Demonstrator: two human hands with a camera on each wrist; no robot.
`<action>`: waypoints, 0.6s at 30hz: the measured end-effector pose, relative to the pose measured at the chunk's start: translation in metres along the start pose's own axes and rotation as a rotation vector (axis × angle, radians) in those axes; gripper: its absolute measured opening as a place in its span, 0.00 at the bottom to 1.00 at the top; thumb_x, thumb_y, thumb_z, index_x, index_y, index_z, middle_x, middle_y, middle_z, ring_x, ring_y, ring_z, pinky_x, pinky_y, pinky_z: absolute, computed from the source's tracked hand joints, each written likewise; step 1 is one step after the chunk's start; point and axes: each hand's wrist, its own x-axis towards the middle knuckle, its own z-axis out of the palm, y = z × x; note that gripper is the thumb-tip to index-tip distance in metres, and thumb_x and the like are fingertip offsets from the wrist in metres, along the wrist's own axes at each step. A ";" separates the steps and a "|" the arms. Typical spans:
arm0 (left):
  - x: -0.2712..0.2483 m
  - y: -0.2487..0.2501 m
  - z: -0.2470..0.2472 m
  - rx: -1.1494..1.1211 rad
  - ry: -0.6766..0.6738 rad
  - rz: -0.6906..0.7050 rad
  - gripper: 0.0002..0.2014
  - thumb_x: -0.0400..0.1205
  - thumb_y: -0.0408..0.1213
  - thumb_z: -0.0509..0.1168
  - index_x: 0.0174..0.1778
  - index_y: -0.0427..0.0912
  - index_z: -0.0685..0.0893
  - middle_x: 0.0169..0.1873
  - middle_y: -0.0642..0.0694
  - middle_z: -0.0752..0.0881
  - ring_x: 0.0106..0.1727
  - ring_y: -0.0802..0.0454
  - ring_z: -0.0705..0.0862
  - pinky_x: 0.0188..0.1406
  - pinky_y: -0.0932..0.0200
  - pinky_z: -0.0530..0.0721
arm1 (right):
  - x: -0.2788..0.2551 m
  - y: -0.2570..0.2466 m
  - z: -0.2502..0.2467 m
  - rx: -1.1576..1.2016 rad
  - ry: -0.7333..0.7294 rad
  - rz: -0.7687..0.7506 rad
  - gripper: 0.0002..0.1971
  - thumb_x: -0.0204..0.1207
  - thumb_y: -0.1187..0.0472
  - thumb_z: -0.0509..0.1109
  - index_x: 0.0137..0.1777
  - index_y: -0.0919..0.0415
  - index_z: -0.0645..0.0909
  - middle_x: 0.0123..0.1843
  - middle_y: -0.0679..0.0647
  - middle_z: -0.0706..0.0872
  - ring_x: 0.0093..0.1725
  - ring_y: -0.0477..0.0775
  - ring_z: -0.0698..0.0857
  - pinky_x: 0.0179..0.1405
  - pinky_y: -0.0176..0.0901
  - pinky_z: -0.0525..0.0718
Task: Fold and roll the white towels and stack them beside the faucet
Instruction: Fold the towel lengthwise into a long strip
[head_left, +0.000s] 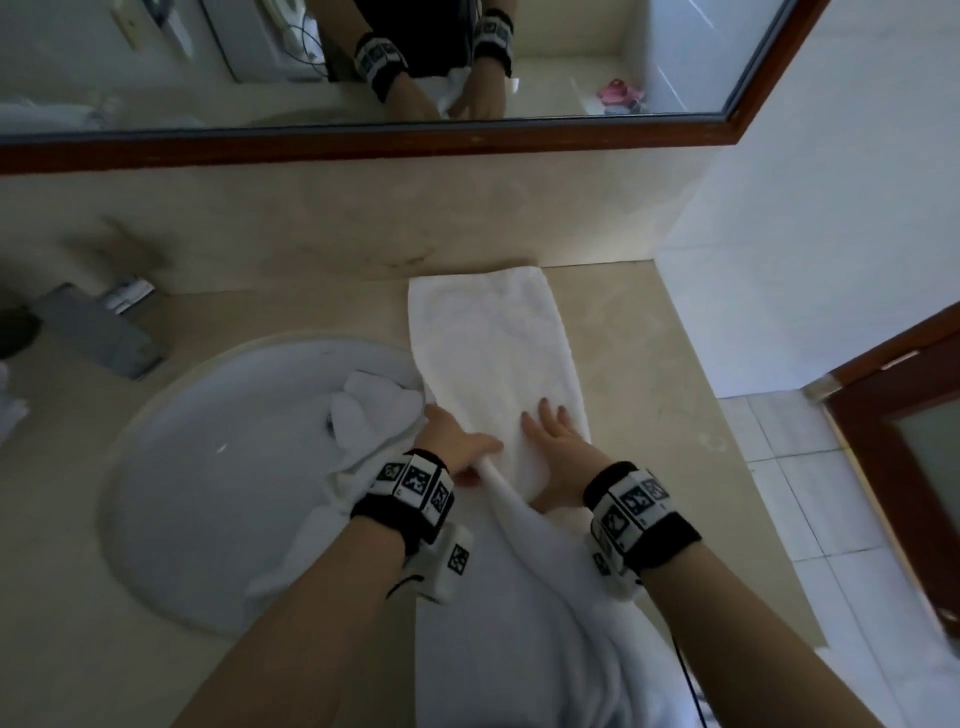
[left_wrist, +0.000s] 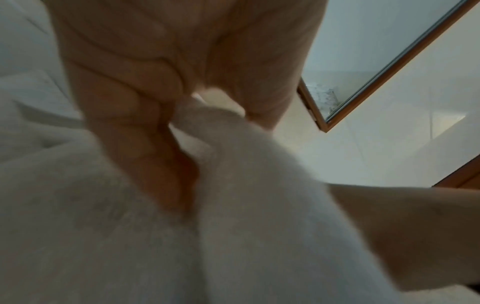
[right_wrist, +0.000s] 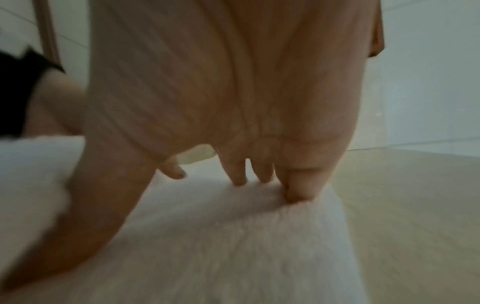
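A long white towel (head_left: 493, 353) lies folded in a strip on the beige counter, running from the backsplash toward me and hanging over the front edge. My left hand (head_left: 457, 441) grips the towel's left fold near me, fingers and thumb curled round the cloth (left_wrist: 221, 127). My right hand (head_left: 553, 436) lies flat on the towel with straight fingers (right_wrist: 239, 176) pressing down. A second, crumpled white towel (head_left: 374, 410) spills from the counter into the sink basin. The faucet (head_left: 98, 332) stands at the far left behind the basin.
The white oval sink (head_left: 218, 467) fills the left counter. A wood-framed mirror (head_left: 363, 140) runs along the back. Bare counter (head_left: 639, 364) lies right of the towel, then a drop to the tiled floor (head_left: 831, 493) and a wooden door (head_left: 914, 415).
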 end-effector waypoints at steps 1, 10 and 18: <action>-0.007 -0.007 0.003 0.031 -0.061 -0.044 0.45 0.57 0.38 0.78 0.68 0.39 0.62 0.56 0.34 0.82 0.53 0.35 0.86 0.45 0.39 0.90 | -0.001 -0.001 0.002 -0.011 0.012 0.003 0.64 0.63 0.42 0.80 0.84 0.55 0.33 0.84 0.55 0.28 0.83 0.59 0.32 0.84 0.56 0.48; 0.013 -0.087 0.027 -0.033 -0.003 0.080 0.31 0.62 0.39 0.66 0.62 0.33 0.76 0.55 0.31 0.85 0.53 0.33 0.86 0.48 0.38 0.89 | -0.057 -0.011 0.032 -0.094 0.230 -0.162 0.38 0.74 0.60 0.72 0.82 0.57 0.58 0.82 0.59 0.63 0.81 0.59 0.63 0.78 0.47 0.65; -0.100 -0.079 0.048 0.042 0.108 0.028 0.40 0.65 0.39 0.77 0.69 0.34 0.64 0.52 0.36 0.83 0.47 0.40 0.87 0.43 0.49 0.90 | -0.085 -0.002 0.052 -0.145 -0.129 -0.114 0.61 0.68 0.47 0.78 0.83 0.61 0.33 0.85 0.57 0.32 0.84 0.59 0.36 0.83 0.56 0.49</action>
